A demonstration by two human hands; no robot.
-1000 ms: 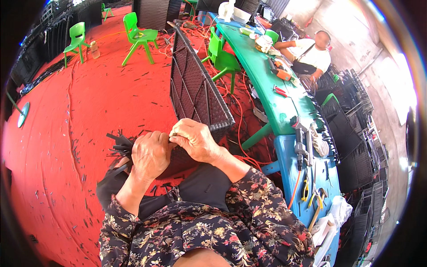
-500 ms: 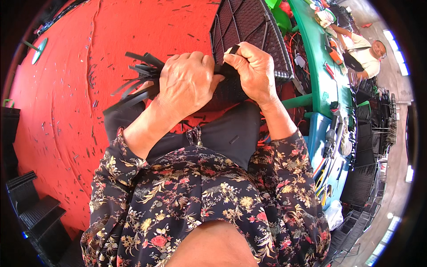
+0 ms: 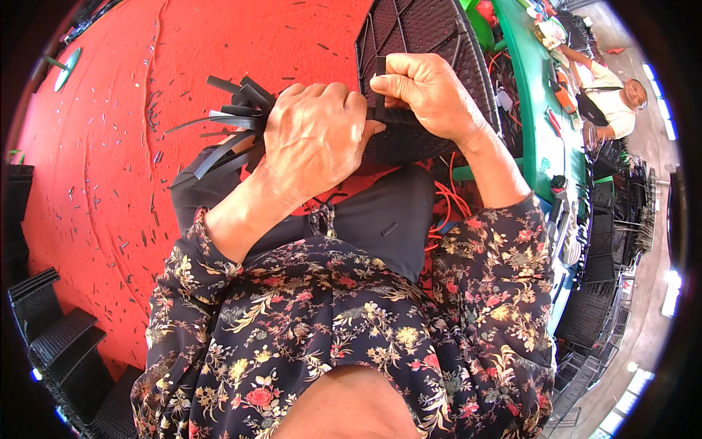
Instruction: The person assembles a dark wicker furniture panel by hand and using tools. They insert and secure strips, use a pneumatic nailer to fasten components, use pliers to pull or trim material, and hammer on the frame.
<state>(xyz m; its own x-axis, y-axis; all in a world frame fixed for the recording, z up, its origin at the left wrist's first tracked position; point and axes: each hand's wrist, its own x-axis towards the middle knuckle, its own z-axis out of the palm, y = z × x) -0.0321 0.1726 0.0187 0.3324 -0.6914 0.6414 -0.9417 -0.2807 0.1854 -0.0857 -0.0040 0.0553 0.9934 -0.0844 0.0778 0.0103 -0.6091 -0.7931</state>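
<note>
My left hand (image 3: 311, 139) is closed round a bundle of flat black strips (image 3: 245, 110), whose loose ends fan out to the left. To its right, my right hand (image 3: 431, 95) pinches a single black strip (image 3: 380, 91) between thumb and fingers; the strip's end sticks up past the thumb. Both hands are at the near edge of a dark woven piece (image 3: 431, 36), which leans upward in front of my knees and has thin bars crossing its surface. My left palm hides the middle of the bundle, so how the strips meet the woven piece cannot be made out.
Black offcuts lie scattered over the red floor covering (image 3: 212, 44). On the right stands a green table (image 3: 537, 95) with red-handled pliers (image 3: 553, 123) and an orange tool (image 3: 564, 95). A co-worker (image 3: 621, 106) is beyond it. Dark woven pieces (image 3: 62, 322) are stacked at the lower left.
My right hand has moved up and slightly right, and its strip now stands upright. The woven piece appears farther right. The left hand keeps its hold, while the strip ends have shifted.
</note>
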